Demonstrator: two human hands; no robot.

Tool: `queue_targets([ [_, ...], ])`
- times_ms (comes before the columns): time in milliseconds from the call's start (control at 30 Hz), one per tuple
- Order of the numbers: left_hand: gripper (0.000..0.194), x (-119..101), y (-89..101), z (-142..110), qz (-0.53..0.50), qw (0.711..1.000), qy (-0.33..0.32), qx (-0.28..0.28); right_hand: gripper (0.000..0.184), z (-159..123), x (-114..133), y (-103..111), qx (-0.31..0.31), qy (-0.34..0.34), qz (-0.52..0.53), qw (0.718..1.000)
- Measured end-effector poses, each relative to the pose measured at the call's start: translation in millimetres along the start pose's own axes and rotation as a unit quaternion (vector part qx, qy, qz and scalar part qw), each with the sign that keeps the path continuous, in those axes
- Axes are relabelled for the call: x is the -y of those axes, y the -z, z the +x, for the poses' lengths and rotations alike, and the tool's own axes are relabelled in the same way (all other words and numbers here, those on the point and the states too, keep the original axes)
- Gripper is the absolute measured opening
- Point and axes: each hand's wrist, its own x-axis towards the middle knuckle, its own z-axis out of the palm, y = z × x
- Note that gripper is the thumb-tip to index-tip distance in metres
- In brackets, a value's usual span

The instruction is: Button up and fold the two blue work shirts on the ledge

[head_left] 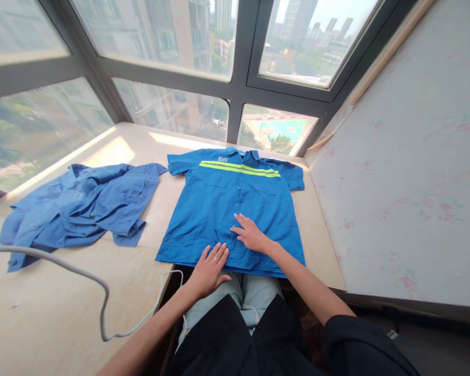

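A blue short-sleeved work shirt (207,209) lies spread out front side up, its collar toward the window. A yellow and grey reflective band (241,168) crosses its chest, and small white lettering shows above the band. My left hand (211,269) rests on the lower hem with the fingers stretched out, a ring on one finger. Higher up, my right hand (250,234) lies on the button front, fingers extended and apart. Neither hand grips the cloth.
Left of the shirt, a crumpled blue garment (82,203) lies on the light wooden surface (55,303). A grey cable (104,303) loops across the near left. Framed windows (241,99) rise behind, and a flower-patterned wall (407,172) bounds the right side.
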Motion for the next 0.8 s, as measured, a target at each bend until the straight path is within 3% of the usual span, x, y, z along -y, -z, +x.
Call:
queue_targets([
  [133, 0.051, -1, 30.7, 22, -0.057, 0.996, 0.063, 0.033, 0.033, 4, -11, 16, -0.034, 0.063, -0.012, 0.997],
  [300, 0.038, -2, 56.6, 67, -0.107, 0.971, 0.201, 0.069, 0.024, 0, -19, 29, -0.106, 0.116, -0.006, 0.988],
  [500, 0.036, 5, 46.3, 100, -0.143, 0.960, 0.241, 0.010, 0.029, -15, -20, 27, -0.149, 0.069, -0.016, 0.986],
  [633, 0.038, 7, 37.5, 109, -0.125, 0.961, 0.246, 0.022, 0.033, -21, -24, 25, -0.145, 0.034, -0.039, 0.988],
  [800, 0.036, 9, 32.8, 115, -0.114, 0.962, 0.245, 0.050, 0.037, -22, -32, 23, -0.120, 0.051, -0.037, 0.991],
])
